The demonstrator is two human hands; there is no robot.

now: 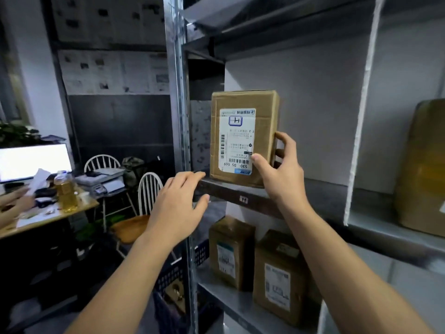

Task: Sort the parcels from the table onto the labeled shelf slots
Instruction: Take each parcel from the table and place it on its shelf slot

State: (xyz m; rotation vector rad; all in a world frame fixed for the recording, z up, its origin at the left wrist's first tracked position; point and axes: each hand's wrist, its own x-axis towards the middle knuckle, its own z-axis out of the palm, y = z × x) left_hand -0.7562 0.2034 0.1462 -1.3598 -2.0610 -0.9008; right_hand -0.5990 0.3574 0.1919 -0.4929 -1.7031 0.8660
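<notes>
A brown cardboard parcel (243, 136) with a white shipping label marked "H" stands upright on the shelf board (320, 196), above a small "H" slot tag (243, 199). My right hand (279, 169) grips its lower right corner, thumb on the label face and fingers round the side. My left hand (179, 201) hovers just left of the shelf edge with relaxed fingers and holds nothing, a little apart from the parcel.
Two labelled parcels (231, 251) (279, 278) stand on the shelf below. A large brown parcel (421, 165) fills the slot to the right behind a white divider (361, 116). A metal upright (179, 92) rises left. A dark crate (173, 285) sits below; desk, chairs and another person's hand at left.
</notes>
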